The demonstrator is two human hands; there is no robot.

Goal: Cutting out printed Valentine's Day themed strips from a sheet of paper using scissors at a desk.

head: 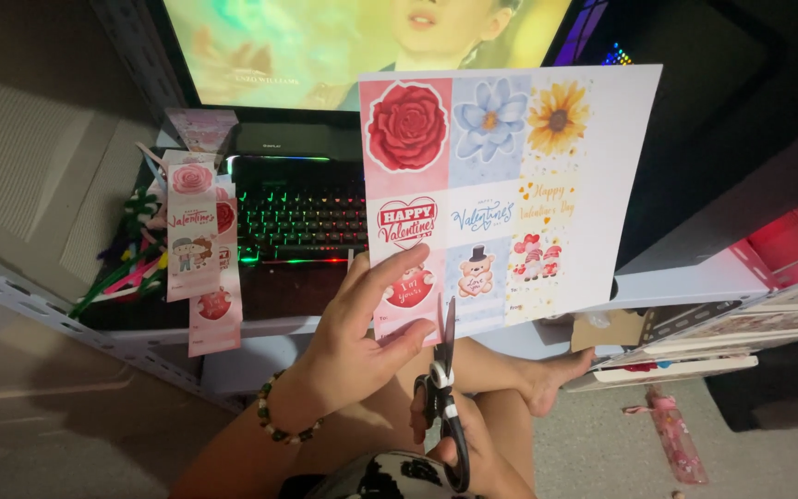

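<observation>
So the person's got a printed sheet (510, 194) held up in front of the screen (362, 46), left hand (362, 333) pinching its near-left corner, thumb on the front and fingers behind. The grip looks pressed tight on the paper right beside where the scissors (443, 388) come in from below. The right hand (459, 444) has its fingers through the black handles, closed around them, and the blades are slightly parted at the sheet's bottom edge, on the line between the first and second columns of pictures. Judging by how it stands up on its own with just one corner held, the sheet is probably a stiffish card or sticker paper, light, easy to crease, and it'll flop more as strips come off, so holding close to the cut seems the sane spot. Already-cut strips (194, 231) hang off the left of the keyboard (297, 217), with some coloured sticks (126, 263) beside them. Hard to make out: most of the right hand is cut off at the frame's near edge, the sheet hides the right part of the keyboard, and the stuff on the right shelf (695, 323) is too dim to tell.
</observation>
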